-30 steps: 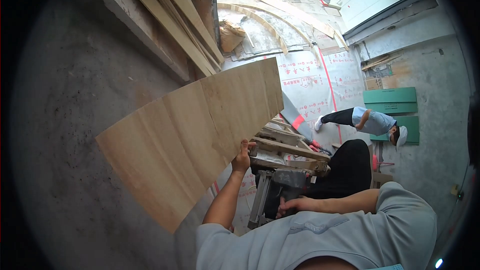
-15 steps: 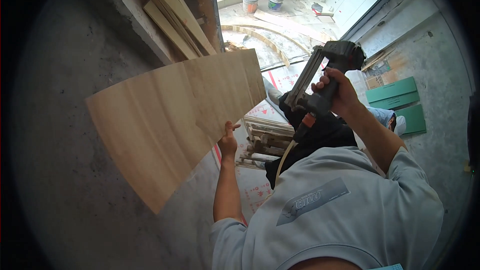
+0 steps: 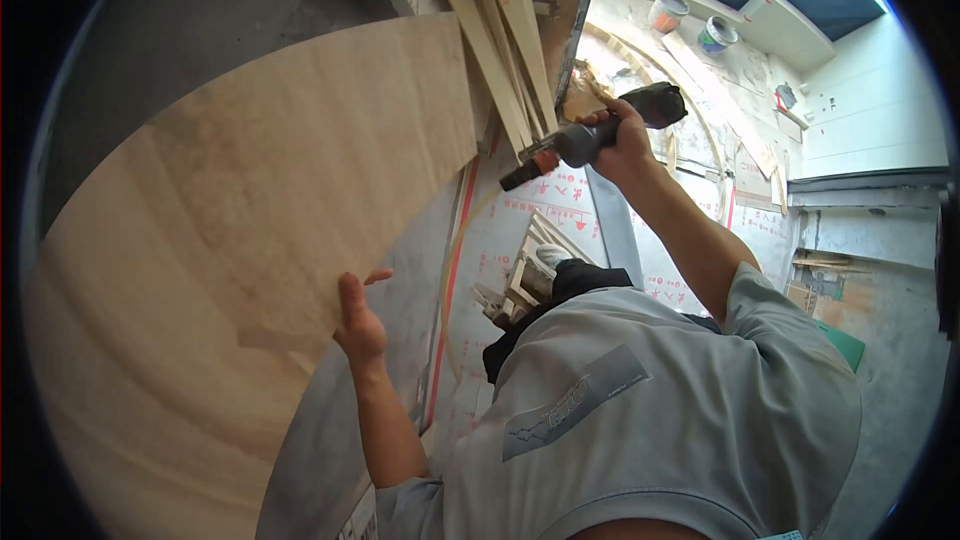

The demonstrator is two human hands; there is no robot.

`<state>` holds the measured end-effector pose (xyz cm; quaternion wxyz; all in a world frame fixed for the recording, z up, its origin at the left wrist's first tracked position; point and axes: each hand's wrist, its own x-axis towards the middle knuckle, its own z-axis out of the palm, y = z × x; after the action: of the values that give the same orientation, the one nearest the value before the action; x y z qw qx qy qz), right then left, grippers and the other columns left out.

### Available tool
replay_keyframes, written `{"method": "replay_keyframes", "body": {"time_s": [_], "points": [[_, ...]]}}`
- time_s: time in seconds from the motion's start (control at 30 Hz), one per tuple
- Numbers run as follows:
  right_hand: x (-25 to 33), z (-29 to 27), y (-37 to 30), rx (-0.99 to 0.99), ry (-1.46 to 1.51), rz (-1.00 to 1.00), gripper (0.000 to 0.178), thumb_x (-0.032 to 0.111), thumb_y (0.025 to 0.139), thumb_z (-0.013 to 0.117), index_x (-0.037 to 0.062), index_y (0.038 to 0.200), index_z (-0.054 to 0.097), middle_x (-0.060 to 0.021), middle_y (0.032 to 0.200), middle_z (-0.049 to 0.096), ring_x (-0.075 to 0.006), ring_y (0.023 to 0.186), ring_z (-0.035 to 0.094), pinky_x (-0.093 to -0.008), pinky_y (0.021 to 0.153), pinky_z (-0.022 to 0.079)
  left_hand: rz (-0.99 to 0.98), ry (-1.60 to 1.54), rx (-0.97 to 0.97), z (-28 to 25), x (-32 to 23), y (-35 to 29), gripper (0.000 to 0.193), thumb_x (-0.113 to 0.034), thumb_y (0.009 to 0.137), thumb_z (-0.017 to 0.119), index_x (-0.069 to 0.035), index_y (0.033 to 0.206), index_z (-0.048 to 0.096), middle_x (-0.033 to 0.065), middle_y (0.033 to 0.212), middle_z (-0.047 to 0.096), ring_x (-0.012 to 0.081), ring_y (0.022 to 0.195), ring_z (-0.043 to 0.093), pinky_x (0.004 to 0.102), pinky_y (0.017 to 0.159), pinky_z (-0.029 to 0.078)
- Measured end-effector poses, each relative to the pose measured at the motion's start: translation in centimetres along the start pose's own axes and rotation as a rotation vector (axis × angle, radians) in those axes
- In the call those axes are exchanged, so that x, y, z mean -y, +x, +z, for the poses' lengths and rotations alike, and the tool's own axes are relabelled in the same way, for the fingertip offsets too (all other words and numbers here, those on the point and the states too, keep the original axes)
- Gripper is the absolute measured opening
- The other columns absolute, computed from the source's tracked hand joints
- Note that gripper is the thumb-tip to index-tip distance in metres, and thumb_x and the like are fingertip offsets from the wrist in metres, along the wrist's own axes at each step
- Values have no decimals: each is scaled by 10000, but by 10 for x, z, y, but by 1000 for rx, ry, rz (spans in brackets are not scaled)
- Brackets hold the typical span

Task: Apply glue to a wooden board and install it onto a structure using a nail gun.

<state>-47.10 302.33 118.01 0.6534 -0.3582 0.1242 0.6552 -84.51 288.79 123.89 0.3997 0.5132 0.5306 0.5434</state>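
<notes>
A large curved plywood panel point(image 3: 290, 170) fills the left side of the view. My left hand point(image 3: 362, 328) is closed on its inner curved edge, with the thumb on the near face and the other fingers mostly hidden behind it. My right hand point(image 3: 628, 148) is wrapped around the grip of a dark nail gun point(image 3: 578, 145), held to the right of the panel and apart from it. A pale air hose point(image 3: 452, 285) hangs from the gun's orange-and-black coupling point(image 3: 530, 169) down towards the floor.
Long wooden strips point(image 3: 492, 35) lean against the wall behind the panel. A small wooden stand point(image 3: 525, 275) is by my feet on printed floor sheeting point(image 3: 545, 212). Two buckets point(image 3: 668, 12) and curved wooden strips lie beyond the opening. A green board point(image 3: 842, 345) is at the right.
The view has turned left. The plywood panel now looms larger and further left, still in my left hand. My right hand has swung the nail gun lower and tilted it over.
</notes>
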Motion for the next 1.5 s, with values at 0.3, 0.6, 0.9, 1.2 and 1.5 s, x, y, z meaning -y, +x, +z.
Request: {"method": "replay_keyframes", "body": {"time_s": [0.3, 0.6, 0.9, 1.2, 1.5], "points": [[-62, 49, 104, -225, 2, -55, 160, 191, 888, 556, 73, 817, 475, -82, 661, 505, -264, 626, 536, -447, 650, 503, 298, 138, -282, -53, -53, -51, 474, -297, 1018, 384, 39, 1352, 390, 191, 1329, 474, 252, 1049, 590, 344, 666, 576], [-17, 147, -4, 486, 104, -205, 235, 284, 853, 633, 85, 861, 509, -103, 836, 611, -279, 768, 621, -439, 805, 520, 413, -20, -210, -66, -77, -101, 582, -431, 971, 457, 61, 1281, 478, 220, 1310, 485, 329, 1030, 578, 368, 539, 559], [22, 54, -110, 857, -471, -436, 503, 266, 915, 648, 9, 1320, 498, -134, 1119, 649, -170, 895, 642, -307, 795, 525, 676, 369, 124, -39, -101, -39, 331, -231, 1025, 398, 11, 1104, 610, 144, 1038, 674, 292, 857, 590, 408, 802, 464], [138, 38, -75, 892, -579, -597, 410, 256, 917, 649, 32, 1250, 564, -73, 977, 666, -145, 777, 646, -294, 736, 550, 1122, 652, 183, 101, -182, 85, 282, -200, 1001, 456, 17, 1082, 617, 158, 1000, 674, 304, 843, 588, 415, 799, 464], [232, 69, -82, 656, -514, -797, 331, 224, 844, 713, 33, 1096, 617, -41, 850, 640, -122, 748, 628, -297, 679, 536, 1380, 946, 25, 180, -239, 141, 237, -169, 976, 513, 23, 1060, 624, 172, 961, 674, 317, 828, 587, 423, 795, 463]]}}
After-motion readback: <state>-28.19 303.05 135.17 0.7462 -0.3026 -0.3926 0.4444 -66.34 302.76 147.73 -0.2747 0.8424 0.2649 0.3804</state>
